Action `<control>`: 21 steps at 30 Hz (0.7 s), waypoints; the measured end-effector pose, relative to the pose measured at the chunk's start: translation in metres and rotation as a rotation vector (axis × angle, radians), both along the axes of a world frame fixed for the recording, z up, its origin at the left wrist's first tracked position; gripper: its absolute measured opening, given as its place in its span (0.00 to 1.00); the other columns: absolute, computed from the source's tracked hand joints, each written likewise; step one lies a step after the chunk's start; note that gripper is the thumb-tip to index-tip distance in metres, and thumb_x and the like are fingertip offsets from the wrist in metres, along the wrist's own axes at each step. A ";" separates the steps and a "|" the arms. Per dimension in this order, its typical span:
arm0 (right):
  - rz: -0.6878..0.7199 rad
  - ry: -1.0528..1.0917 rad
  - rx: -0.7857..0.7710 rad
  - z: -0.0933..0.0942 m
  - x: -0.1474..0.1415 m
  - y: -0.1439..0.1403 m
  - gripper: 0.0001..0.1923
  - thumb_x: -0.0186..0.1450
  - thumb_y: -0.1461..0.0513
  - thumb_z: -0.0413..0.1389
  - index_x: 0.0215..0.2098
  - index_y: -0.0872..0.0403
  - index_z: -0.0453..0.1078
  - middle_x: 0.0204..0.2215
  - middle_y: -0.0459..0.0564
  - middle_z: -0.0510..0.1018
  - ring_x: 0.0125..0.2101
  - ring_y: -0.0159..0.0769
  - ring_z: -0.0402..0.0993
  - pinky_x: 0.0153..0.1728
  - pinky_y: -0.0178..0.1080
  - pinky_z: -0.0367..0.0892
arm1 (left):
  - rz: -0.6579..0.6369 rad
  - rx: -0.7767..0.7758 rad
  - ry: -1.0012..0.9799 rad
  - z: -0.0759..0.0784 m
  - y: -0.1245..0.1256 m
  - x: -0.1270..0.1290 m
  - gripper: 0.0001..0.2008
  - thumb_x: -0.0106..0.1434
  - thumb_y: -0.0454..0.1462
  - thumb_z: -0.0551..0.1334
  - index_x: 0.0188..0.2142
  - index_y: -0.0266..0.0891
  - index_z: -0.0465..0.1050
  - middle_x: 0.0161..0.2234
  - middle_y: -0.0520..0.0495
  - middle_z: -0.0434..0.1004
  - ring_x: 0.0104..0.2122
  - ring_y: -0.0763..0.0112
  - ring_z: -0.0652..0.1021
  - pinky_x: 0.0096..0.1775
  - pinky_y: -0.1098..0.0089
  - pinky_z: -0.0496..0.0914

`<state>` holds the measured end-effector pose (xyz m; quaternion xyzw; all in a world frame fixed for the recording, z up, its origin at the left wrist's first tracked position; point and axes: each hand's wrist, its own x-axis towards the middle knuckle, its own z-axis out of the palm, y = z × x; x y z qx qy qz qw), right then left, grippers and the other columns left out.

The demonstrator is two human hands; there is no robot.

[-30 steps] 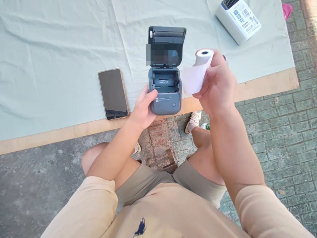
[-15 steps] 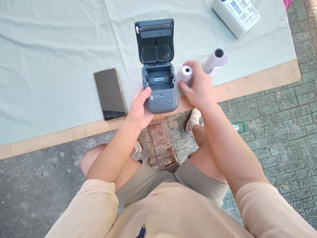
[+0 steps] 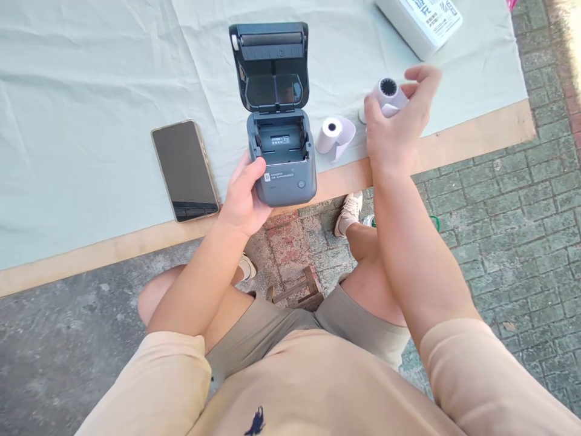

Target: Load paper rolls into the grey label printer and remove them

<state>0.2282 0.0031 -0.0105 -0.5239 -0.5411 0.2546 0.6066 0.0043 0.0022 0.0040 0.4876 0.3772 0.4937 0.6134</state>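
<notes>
A small dark grey printer [image 3: 281, 154] stands at the table's near edge, its lid raised and its paper bay empty. My left hand [image 3: 242, 197] grips its front left corner. Just right of the printer lies a white paper roll [image 3: 334, 132] with a loose end curling out. Beyond it, my right hand [image 3: 394, 130] is closed around a second, pale roll with a dark toothed core [image 3: 387, 92], raised slightly off the cloth.
A black phone [image 3: 185, 169] lies face up left of the printer. A white box with printed labels [image 3: 420, 21] sits at the far right. Pale green cloth [image 3: 91, 91] covers the wooden table [image 3: 476, 136]. Below are my knees, a stool and brick paving.
My right hand set the white paper roll down beside the printer, then moved right and took hold of the other roll. My left hand stayed on the printer.
</notes>
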 end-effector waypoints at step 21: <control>0.264 -0.645 0.298 0.024 -0.036 -0.004 0.13 0.74 0.56 0.50 0.40 0.48 0.76 0.42 0.46 0.80 0.47 0.38 0.74 0.51 0.49 0.63 | -0.084 0.056 -0.095 0.000 -0.003 0.004 0.31 0.57 0.52 0.76 0.52 0.42 0.70 0.46 0.48 0.78 0.54 0.65 0.81 0.55 0.66 0.81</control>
